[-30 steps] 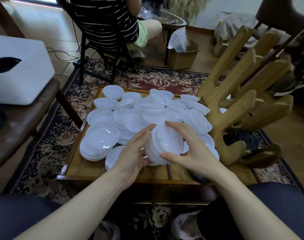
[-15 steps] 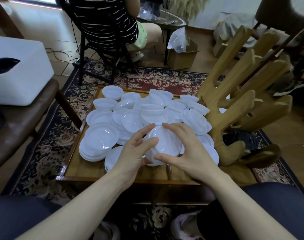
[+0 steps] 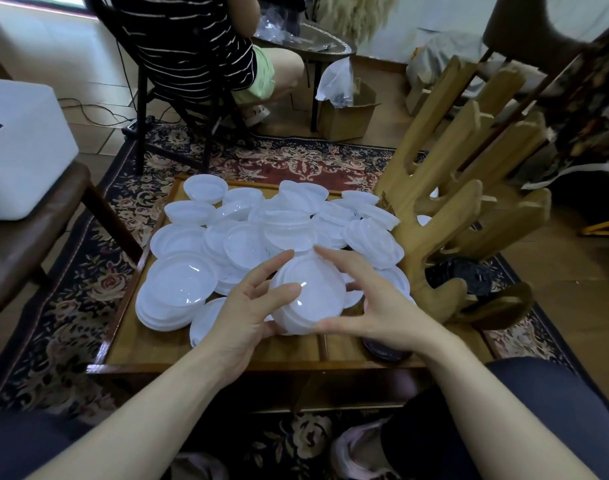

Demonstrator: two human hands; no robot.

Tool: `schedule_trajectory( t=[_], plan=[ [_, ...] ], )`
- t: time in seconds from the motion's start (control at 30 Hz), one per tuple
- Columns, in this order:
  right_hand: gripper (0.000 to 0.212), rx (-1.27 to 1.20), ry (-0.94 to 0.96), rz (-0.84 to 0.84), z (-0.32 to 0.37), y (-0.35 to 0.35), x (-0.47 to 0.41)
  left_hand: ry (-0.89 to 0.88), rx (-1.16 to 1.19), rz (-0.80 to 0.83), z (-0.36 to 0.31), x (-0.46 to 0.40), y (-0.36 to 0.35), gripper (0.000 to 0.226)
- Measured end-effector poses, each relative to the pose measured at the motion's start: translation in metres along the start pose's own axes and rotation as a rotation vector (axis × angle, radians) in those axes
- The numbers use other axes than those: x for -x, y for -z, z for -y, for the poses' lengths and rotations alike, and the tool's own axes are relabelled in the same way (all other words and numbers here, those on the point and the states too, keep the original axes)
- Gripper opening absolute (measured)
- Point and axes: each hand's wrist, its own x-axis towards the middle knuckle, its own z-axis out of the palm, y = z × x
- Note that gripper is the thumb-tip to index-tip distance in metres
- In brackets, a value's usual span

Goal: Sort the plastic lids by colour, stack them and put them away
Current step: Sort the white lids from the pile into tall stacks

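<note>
Both hands hold a stack of white lids [image 3: 311, 296] tilted toward me above the near part of the low wooden table [image 3: 226, 351]. My left hand [image 3: 251, 306] grips its left side, thumb across the top lid. My right hand [image 3: 379, 306] grips the right side, fingers curved over the far rim and thumb under the near edge. Several loose white lids [image 3: 285, 226] lie heaped across the table. Another white stack [image 3: 176, 292] sits at the table's left. A dark lid [image 3: 382, 348] shows under my right wrist.
A wooden cactus-shaped rack [image 3: 445, 209] stands at the table's right, with a black lid stack [image 3: 462, 278] behind its base. A person in a striped top sits on a chair [image 3: 178, 81] beyond the table. A white box [image 3: 22, 150] rests on a bench at left.
The held stack has shifted slightly lower and left, and my left thumb has come across its top while my right fingers spread wider over its far rim.
</note>
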Motion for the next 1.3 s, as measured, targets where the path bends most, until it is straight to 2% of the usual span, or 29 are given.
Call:
schedule_trajectory(
  t=[0.07, 0.13, 0.23, 0.43, 0.53, 0.63, 0.73, 0.8, 0.9, 0.97, 1.03, 1.2, 1.3],
  plan=[
    [0.091, 0.000, -0.136, -0.060, -0.012, 0.020, 0.004, 0.000, 0.013, -0.034, -0.001, 0.000, 0.001, 0.053],
    [0.094, 0.129, -0.281, -0.088, -0.031, 0.039, 0.010, -0.003, 0.039, -0.068, -0.004, 0.000, 0.002, 0.052],
    [0.091, 0.353, -0.431, 0.038, -0.050, 0.047, 0.017, -0.012, 0.056, -0.085, -0.009, 0.000, 0.002, 0.054],
    [0.099, 0.713, -0.525, 0.236, -0.068, 0.036, 0.008, 0.006, 0.049, -0.093, -0.009, 0.001, 0.002, 0.056],
    [0.097, 0.741, -0.551, 0.253, -0.072, 0.034, 0.006, 0.012, 0.059, -0.097, -0.010, 0.002, 0.001, 0.056],
    [0.095, 0.725, -0.534, 0.203, -0.066, 0.036, 0.008, 0.017, 0.068, -0.100, -0.010, 0.001, 0.001, 0.055],
    [0.091, 0.734, -0.470, 0.079, -0.050, 0.043, 0.014, 0.021, 0.067, -0.103, -0.009, 0.002, 0.001, 0.055],
    [0.089, 0.550, -0.409, -0.075, -0.036, 0.046, 0.019, 0.023, 0.067, -0.111, -0.008, 0.001, 0.001, 0.055],
    [0.085, 0.083, -0.261, -0.247, -0.015, 0.041, 0.020, 0.038, 0.077, -0.107, -0.006, -0.001, -0.002, 0.055],
    [0.084, -0.071, -0.145, -0.241, -0.003, 0.030, 0.016, 0.048, 0.079, -0.088, -0.004, 0.000, -0.005, 0.054],
    [0.086, -0.122, -0.059, -0.194, 0.006, 0.016, 0.010, 0.052, 0.069, -0.067, -0.003, 0.002, -0.008, 0.055],
    [0.077, -0.014, 0.003, -0.111, 0.011, -0.005, -0.002, 0.069, 0.109, -0.088, -0.003, 0.003, -0.007, 0.047],
    [0.072, 0.035, 0.062, -0.106, 0.012, -0.008, -0.004, 0.078, 0.110, -0.088, -0.003, 0.002, -0.007, 0.034]
  ],
)
